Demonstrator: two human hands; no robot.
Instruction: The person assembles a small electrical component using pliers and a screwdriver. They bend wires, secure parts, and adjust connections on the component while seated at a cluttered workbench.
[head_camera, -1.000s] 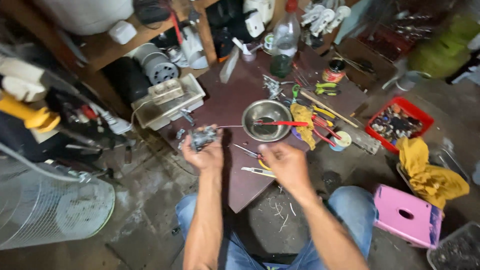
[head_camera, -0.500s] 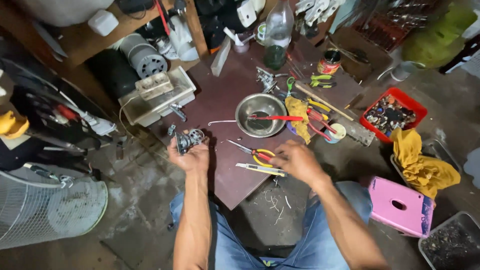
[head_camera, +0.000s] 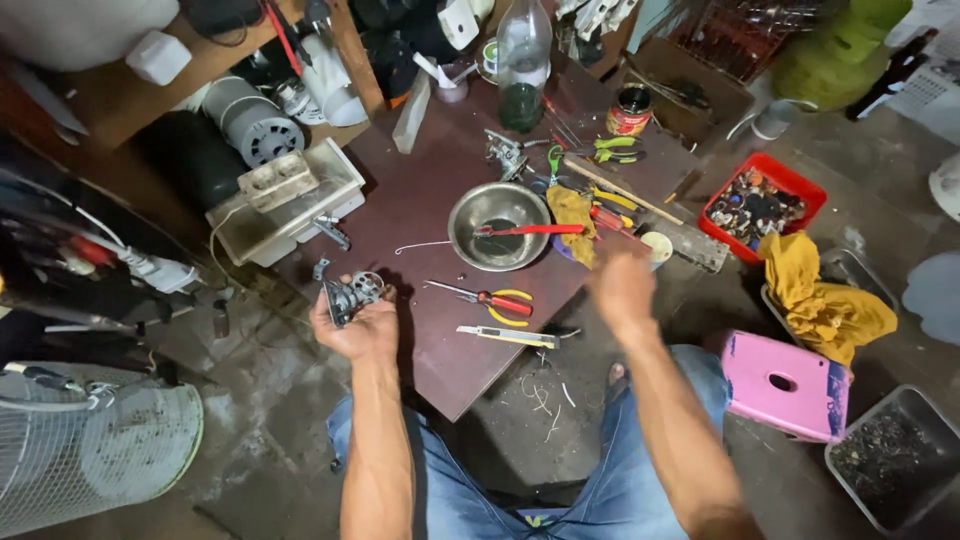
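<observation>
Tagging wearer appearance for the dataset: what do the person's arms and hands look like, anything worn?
Both forearms are bare, with no sleeves in view. The left hand and right hand carry no gloves; no watch or wristband shows. The right hand is motion-blurred, so rings cannot be told. Blue denim jeans cover the legs.

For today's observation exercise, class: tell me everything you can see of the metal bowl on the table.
The metal bowl is round, shiny and steel-looking, standing upright near the middle of the dark brown table. A red-handled tool lies across it, its tip inside and its handle over the right rim. A yellow cloth lies against that rim. Neither the left hand nor the blurred right hand touches it.
</observation>
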